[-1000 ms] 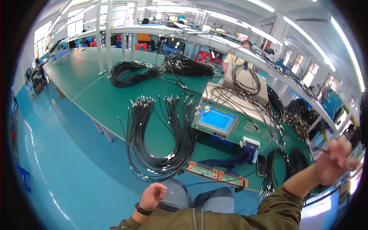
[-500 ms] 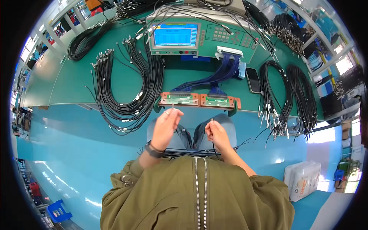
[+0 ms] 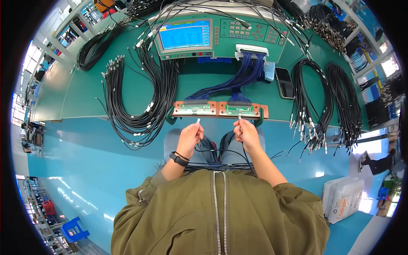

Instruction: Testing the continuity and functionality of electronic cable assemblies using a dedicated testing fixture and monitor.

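My left hand point(image 3: 189, 139) pinches a cable connector point(image 3: 198, 120), small and pale, just short of the left green circuit board point(image 3: 195, 108). Between finger and thumb of my right hand point(image 3: 248, 137) is a second cable connector point(image 3: 239, 117), at the front edge of the right green circuit board point(image 3: 239, 109); whether it is plugged in I cannot tell. A thin black cable point(image 3: 229, 151) runs below my hands, over my lap. Both boards sit in an orange-brown fixture point(image 3: 218, 109) on the table edge. Blue ribbon wires point(image 3: 242, 80) link them to a tester point(image 3: 221, 40).
A looped bundle of black cables point(image 3: 163, 100) hangs over the table's front edge at left, two more bundles point(image 3: 307, 102) at right. Beside the wires lies a phone point(image 3: 284, 83). More cables point(image 3: 199, 167) cross my lap. A blue stool point(image 3: 75, 230) stands on the floor.
My right hand has risen with its connector to the right board's front edge. My left hand has drawn its connector slightly back from the left board. The view has shifted a little.
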Demonstrator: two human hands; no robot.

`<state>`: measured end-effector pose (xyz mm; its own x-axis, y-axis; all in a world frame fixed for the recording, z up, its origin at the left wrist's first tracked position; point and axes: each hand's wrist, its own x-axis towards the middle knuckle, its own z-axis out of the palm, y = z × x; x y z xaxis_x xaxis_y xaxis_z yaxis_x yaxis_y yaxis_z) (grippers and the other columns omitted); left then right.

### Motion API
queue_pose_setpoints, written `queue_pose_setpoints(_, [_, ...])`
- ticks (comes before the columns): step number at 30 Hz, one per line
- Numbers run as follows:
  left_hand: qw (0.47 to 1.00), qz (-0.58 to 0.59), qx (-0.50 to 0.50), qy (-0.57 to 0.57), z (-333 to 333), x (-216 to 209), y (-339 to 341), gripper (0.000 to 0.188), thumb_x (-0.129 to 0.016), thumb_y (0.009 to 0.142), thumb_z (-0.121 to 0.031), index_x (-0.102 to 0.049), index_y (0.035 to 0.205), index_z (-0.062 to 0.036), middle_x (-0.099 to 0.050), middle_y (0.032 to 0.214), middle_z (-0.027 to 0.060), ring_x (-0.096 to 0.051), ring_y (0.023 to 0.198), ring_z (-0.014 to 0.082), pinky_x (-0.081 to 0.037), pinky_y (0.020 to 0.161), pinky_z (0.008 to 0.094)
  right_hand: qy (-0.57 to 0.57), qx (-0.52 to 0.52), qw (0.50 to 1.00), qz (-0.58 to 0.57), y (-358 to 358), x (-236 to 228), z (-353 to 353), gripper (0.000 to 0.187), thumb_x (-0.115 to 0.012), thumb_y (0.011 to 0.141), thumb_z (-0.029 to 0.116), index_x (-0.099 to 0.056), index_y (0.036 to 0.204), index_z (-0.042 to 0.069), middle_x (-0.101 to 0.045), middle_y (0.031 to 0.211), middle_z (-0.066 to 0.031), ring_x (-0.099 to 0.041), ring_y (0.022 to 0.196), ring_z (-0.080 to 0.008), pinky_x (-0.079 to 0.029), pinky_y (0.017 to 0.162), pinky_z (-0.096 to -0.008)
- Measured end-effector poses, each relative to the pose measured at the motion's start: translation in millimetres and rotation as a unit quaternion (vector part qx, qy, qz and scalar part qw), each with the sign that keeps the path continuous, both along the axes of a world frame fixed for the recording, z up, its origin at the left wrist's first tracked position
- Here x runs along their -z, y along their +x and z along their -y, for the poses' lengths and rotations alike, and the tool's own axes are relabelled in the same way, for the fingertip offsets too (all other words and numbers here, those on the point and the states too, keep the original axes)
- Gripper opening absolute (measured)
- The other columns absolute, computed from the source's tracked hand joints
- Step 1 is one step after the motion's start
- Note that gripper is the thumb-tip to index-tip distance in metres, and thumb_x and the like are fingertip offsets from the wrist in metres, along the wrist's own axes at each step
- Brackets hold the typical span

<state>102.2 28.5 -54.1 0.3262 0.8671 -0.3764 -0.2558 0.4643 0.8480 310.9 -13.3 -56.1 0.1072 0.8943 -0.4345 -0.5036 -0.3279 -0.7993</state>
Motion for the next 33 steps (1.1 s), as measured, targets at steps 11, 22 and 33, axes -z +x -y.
queue_pose_setpoints(11, [0.997,-0.047,-0.04,0.042,-9,10,2,0.023,-0.042,0.091,-0.019,-0.052,0.076,-0.0047,-0.05,0.062,0.0021,-0.041,0.053,0.0059,-0.029,0.047,0.0159,0.024,0.118,0.988,-0.097,-21,3,-3,0.021,-0.035,0.093,0.02,-0.046,0.082,0.006,-0.041,0.055,-0.0003,-0.027,0.043,-0.0058,-0.021,0.038,-0.0185])
queue_pose_setpoints(22, [0.986,-0.108,-0.087,0.088,-10,17,8,0.024,-0.042,0.091,-0.02,-0.053,0.075,-0.0051,-0.05,0.061,0.0021,-0.043,0.053,0.0064,-0.031,0.048,0.0173,-0.006,0.037,0.999,-0.035,-3,0,-7,0.024,-0.034,0.094,0.022,-0.05,0.091,0.004,-0.052,0.064,-0.0044,-0.039,0.05,-0.0079,-0.033,0.046,-0.0195])
queue_pose_setpoints(33, [0.994,-0.067,0.006,0.081,-18,19,-16,0.024,-0.047,0.087,-0.02,-0.06,0.082,-0.0003,-0.062,0.073,0.0099,-0.055,0.063,0.0124,-0.039,0.055,0.0202,-0.086,-0.01,0.975,0.206,87,13,63,0.019,-0.049,0.087,0.017,-0.057,0.089,0.0,-0.056,0.071,-0.0071,-0.05,0.06,-0.0123,-0.039,0.051,-0.02])
